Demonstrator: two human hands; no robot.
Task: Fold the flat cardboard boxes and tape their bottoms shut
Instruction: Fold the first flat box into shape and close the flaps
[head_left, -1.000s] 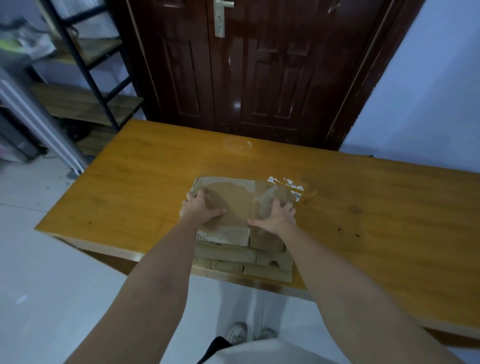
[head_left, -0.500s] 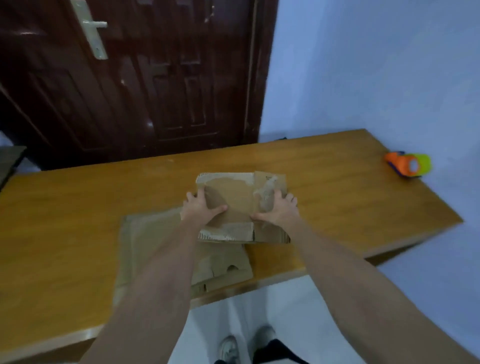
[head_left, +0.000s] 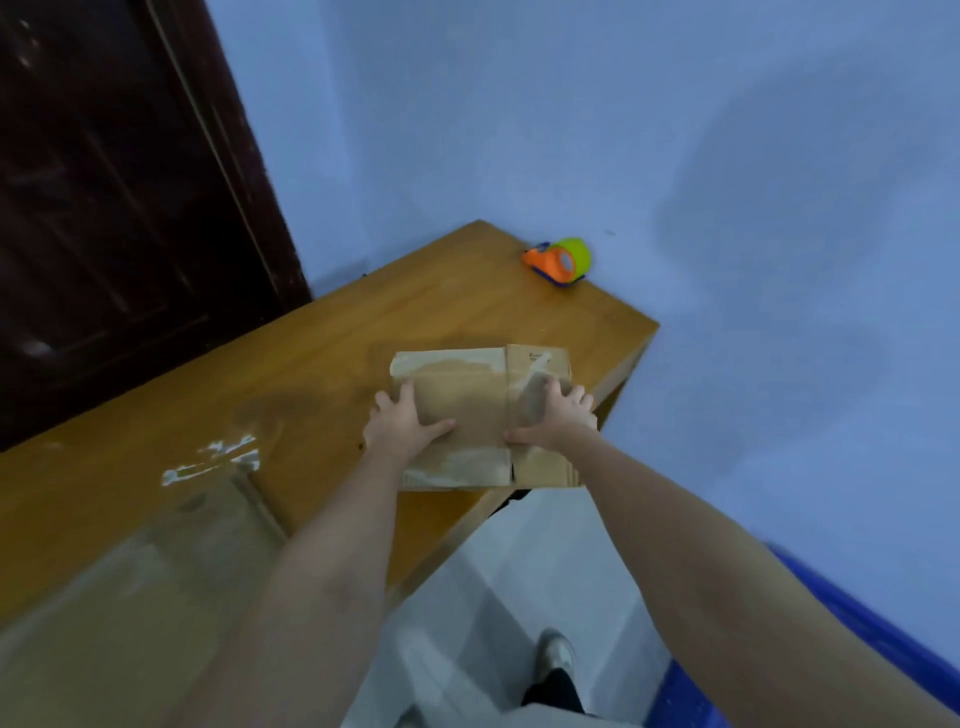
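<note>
A flat brown cardboard box (head_left: 467, 400) with old tape marks is held above the right end of the wooden table (head_left: 322, 364). My left hand (head_left: 400, 426) grips its left edge, thumb on top. Its right edge is gripped the same way by my right hand (head_left: 556, 415). More flat cardboard (head_left: 135, 587) lies blurred on the table at the lower left. An orange and green tape dispenser (head_left: 561, 262) sits near the table's far right corner.
A dark wooden door (head_left: 104, 208) stands behind the table on the left. A pale blue wall (head_left: 675, 156) runs along the right. A blue object (head_left: 852, 649) is at the lower right on the floor. The table's right edge (head_left: 628, 364) is just beyond the box.
Both hands have lifted the top box off the stack and carried it to the right end of the table. The view has swung right, bringing the tape dispenser closer.
</note>
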